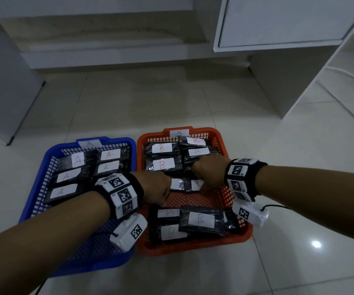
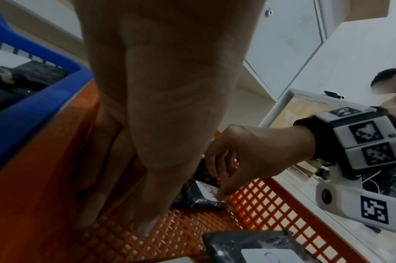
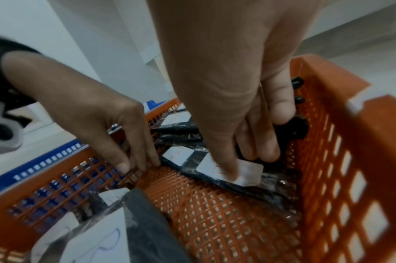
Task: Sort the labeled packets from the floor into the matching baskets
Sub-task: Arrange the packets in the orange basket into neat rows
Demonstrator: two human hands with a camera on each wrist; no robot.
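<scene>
Both hands are down inside the orange basket (image 1: 193,250), tagged B. My right hand (image 1: 206,169) pinches a black packet (image 3: 252,173) lying on the mesh floor. Its thumb presses the white label and its fingers curl behind the far edge, covering the letter. A second black packet (image 3: 176,154) lies just left of it. My left hand (image 3: 136,160) points straight fingers down against the basket's left wall and floor and holds nothing. The blue basket (image 1: 33,201), tagged A, stands to the left with several A packets (image 1: 109,155).
Several B packets (image 1: 200,219) lie stacked at the near end of the orange basket, and more (image 1: 162,165) at its far end. White cabinets (image 1: 278,22) stand behind on the tiled floor. A white cable (image 1: 346,74) runs along the floor at the far right.
</scene>
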